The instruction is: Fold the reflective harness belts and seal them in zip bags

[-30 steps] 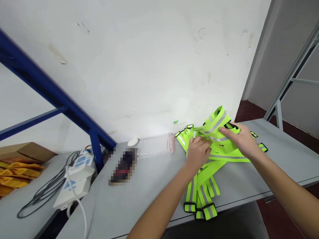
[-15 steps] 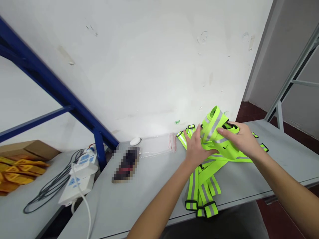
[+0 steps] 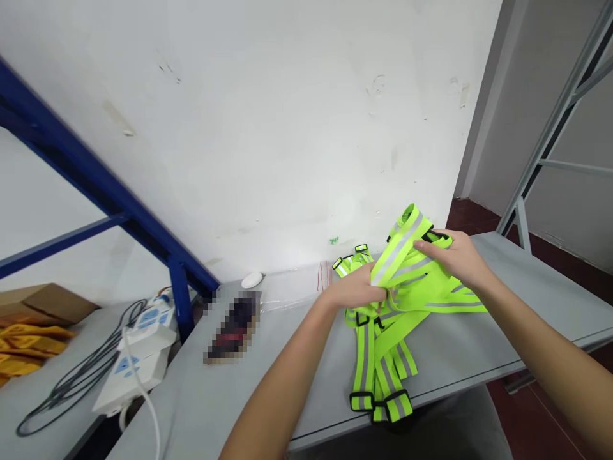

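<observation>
Neon-yellow reflective vest straps (image 3: 383, 358) dangle over the near table (image 3: 268, 396) edge at lower centre. Just behind, left hand (image 3: 357, 291) pinches a strap and right hand (image 3: 454, 255) grips the bunched upper part. Looks like mid-fold; next probably gathering those loose ends. Clear bag (image 3: 297, 287) lies further back by the wall.

Grey desk (image 3: 502, 345) against white wall. Blurred dark item (image 3: 232, 326), white oval object (image 3: 251, 279), clear bags (image 3: 297, 289) present. Power strips (image 3: 138, 345), cables (image 3: 71, 383), blue rack (image 3: 115, 211) left.
</observation>
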A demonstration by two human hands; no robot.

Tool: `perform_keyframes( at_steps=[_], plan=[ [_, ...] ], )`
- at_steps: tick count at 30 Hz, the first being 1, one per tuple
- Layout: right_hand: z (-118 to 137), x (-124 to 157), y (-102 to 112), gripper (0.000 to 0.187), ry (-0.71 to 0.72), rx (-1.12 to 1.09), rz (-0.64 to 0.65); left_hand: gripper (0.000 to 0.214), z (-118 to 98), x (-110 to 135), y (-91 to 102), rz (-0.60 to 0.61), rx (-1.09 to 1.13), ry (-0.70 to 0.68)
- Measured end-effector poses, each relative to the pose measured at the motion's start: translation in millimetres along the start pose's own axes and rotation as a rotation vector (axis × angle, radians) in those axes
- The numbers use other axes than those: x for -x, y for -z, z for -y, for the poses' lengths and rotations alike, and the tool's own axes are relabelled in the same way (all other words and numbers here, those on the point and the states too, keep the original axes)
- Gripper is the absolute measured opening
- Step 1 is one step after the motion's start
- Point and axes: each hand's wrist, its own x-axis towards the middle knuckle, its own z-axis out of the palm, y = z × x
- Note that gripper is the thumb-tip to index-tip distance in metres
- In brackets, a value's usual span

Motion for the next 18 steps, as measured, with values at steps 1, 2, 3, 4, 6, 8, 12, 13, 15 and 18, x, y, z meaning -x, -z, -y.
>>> perform_keyframes(
  at_steps=[1, 2, 3, 4, 6, 8, 12, 13, 15, 18],
  plan=[
    [-4, -3, 0, 0.042, -0.003, 0.008, -0.024, 0.03, -2, 2, 5.9, 0.069, 0.069, 0.025],
    [-8, -6, -1, 0.043, -0.002, 0.031, -0.051, 0.036, -3, 3, 11.1, 0.118, 0.136, 0.041],
    [-12, -8, -1, 0.045, 0.0, 0.065, -0.073, 0.041, -3, 3, 15.5, 0.146, 0.187, 0.049],
    [-17, -10, -2, 0.046, -0.002, 0.106, -0.081, 0.046, -1, 4, 19.2, 0.163, 0.221, 0.053],
    [-27, -12, -5, 0.052, -0.011, 0.18, -0.058, 0.052, 4, 5, 24.8, 0.199, 0.23, 0.074],
    [-37, -12, -10, 0.058, -0.029, 0.215, -0.019, 0.056, 11, 6, 29.0, 0.23, 0.201, 0.118],
    [-56, -9, -27, 0.064, -0.135, 0.092, -0.004, 0.063, 23, 7, 35.1, 0.218, 0.073, 0.187],
    [-59, -7, -31, 0.064, -0.171, 0.032, -0.007, 0.062, 25, 7, 36.1, 0.199, 0.002, 0.196],
    [-65, -4, -39, 0.062, -0.235, -0.094, 0.005, 0.058, 29, 8, 37.6, 0.18, -0.137, 0.207],
    [-71, 0, -44, 0.058, -0.272, -0.273, 0.1, 0.058, 33, 9, 40.3, 0.155, -0.248, 0.223]
  ],
)
